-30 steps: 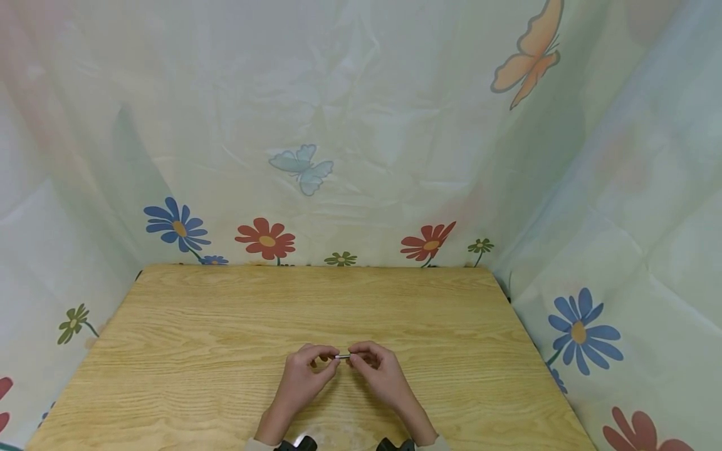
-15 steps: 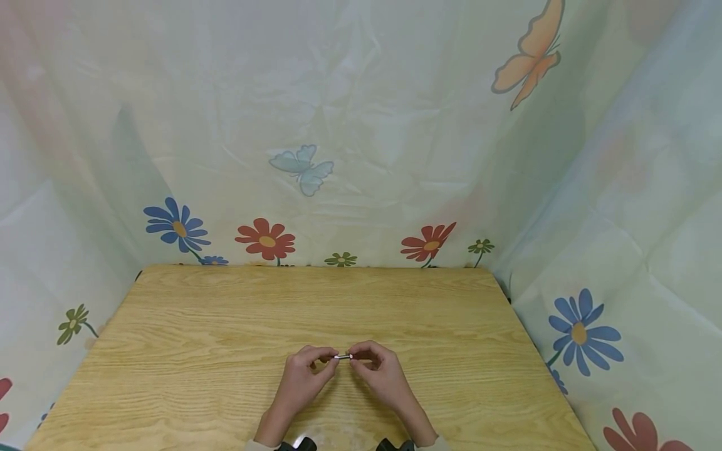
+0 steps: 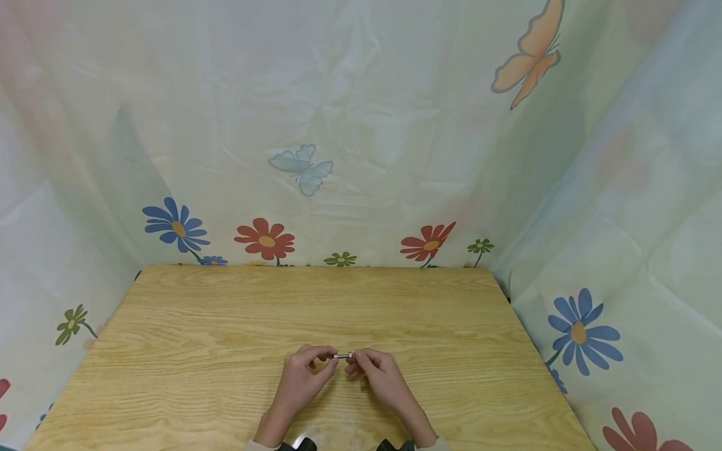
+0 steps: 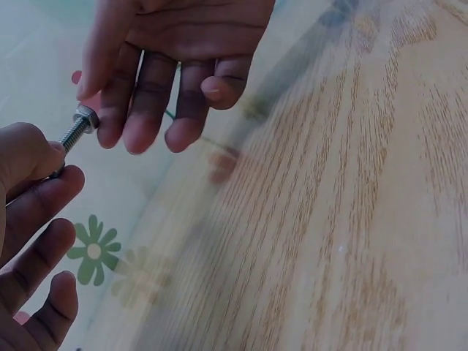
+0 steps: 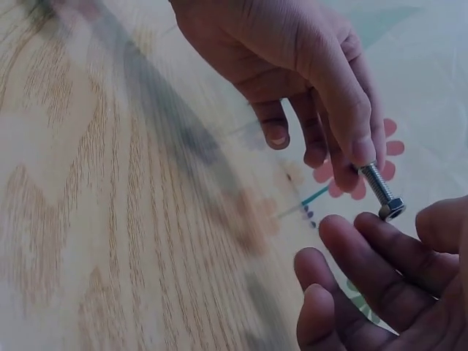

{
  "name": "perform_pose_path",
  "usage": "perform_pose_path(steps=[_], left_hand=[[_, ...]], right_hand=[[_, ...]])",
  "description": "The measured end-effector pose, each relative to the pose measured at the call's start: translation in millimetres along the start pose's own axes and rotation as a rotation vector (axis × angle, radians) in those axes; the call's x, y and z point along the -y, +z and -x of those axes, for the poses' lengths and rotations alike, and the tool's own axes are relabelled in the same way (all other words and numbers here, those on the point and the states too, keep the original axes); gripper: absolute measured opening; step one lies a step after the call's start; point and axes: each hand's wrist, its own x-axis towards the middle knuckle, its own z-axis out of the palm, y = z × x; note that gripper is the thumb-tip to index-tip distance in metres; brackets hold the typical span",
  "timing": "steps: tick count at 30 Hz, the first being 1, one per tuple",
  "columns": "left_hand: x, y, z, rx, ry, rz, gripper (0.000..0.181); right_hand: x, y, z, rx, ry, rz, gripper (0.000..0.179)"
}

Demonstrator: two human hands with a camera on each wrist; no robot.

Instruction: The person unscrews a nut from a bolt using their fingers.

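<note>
A small silver metal bolt (image 3: 342, 356) lies nearly level between the two hands, above the table. My left hand (image 3: 303, 377) pinches its threaded shank (image 5: 377, 183) between thumb and index finger, which cover the far end. A hex nut (image 5: 393, 209) sits at the end toward my right hand (image 3: 386, 379). That hand's thumb and index fingertip are on either side of the nut, a gap showing between thumb and nut in the right wrist view. Its other fingers are loosely bent, holding nothing.
Beneath the hands is a wood-grain table (image 3: 225, 313) with a glossy surface. Pale curtains (image 3: 372, 125) printed with flowers and butterflies hang behind it and along both sides. Black wrist camera mounts (image 3: 299, 444) show at the bottom edge.
My right hand's thumb and fingers, earlier pinching the bolt's right end, have loosened and shifted, with the thumb now higher and the nut exposed. My left hand keeps its grip, almost still.
</note>
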Motion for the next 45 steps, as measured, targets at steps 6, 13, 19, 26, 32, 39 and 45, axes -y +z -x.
perform_pose_path(steps=[6, 13, 19, 26, 32, 39, 45], left_hand=[[1.0, 0.0, -0.2, 0.018, 0.001, 0.005, 0.016], [-0.8, -1.2, 0.0, 0.043, -0.012, 0.019, 0.014], [1.6, -2.2, -1.6, 0.026, -0.001, -0.014, 0.013], [11.6, -1.2, -10.5, 0.044, 0.020, -0.084, 0.014], [20.5, 2.3, -18.3, 0.119, -0.078, -0.157, 0.011], [26.6, 10.2, -22.8, 0.191, -0.127, -0.209, 0.009], [27.6, 15.2, -22.0, 0.224, -0.144, -0.248, 0.007]], right_hand=[[-0.1, 0.0, -1.7, -0.021, -0.035, -0.008, 0.039], [1.5, -0.7, -1.1, -0.035, -0.093, -0.018, 0.032], [2.8, -5.0, -1.1, -0.095, -0.079, 0.010, 0.028], [-3.2, -15.2, -9.9, -0.131, -0.118, 0.159, 0.024], [-7.8, -22.7, -17.4, -0.138, -0.122, 0.299, 0.023], [-14.7, -24.2, -26.3, -0.160, -0.144, 0.408, 0.018], [-23.7, -18.7, -31.6, -0.157, -0.193, 0.511, 0.011]])
